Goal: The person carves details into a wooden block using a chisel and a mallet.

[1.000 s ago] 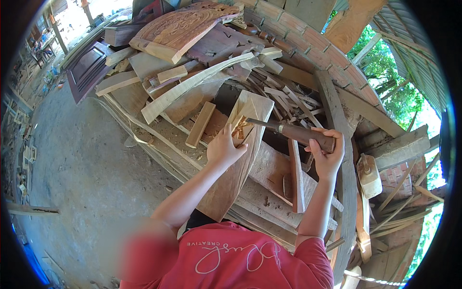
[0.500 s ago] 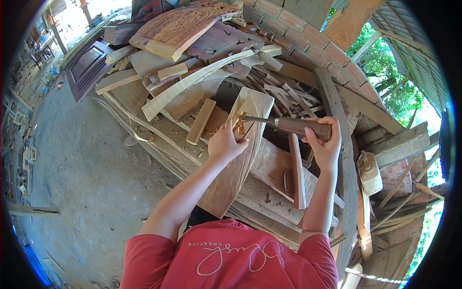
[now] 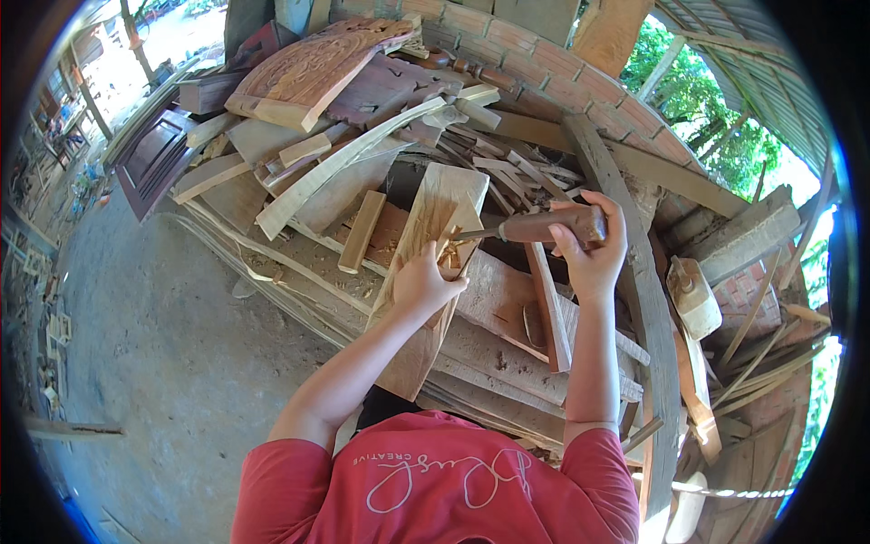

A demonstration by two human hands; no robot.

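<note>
Your right hand [image 3: 589, 258] has lifted, fist clenched on the chisel [image 3: 530, 227]; blade now bites the plank [image 3: 435, 227] (chips gathering). Left hand [image 3: 421, 283] presses it flat.

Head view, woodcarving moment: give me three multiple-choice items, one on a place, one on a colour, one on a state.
1. Where does the left hand rest?
A. on the pale carved board
B. on the brick wall
C. on the concrete floor

2. What colour is the person's shirt?
A. blue
B. red
C. white

3. How is the chisel held?
A. lying loose on the pile
B. gripped by its brown handle in the right hand, blade tip at the board
C. held in both hands above the head

Answers:
1 A: the palm lies flat on the board's lower half.
2 B: the red shirt fills the lower edge of the picture.
3 B: the right hand's fingers wrap the handle and the blade points left to the board, where pale chips lie.
</note>
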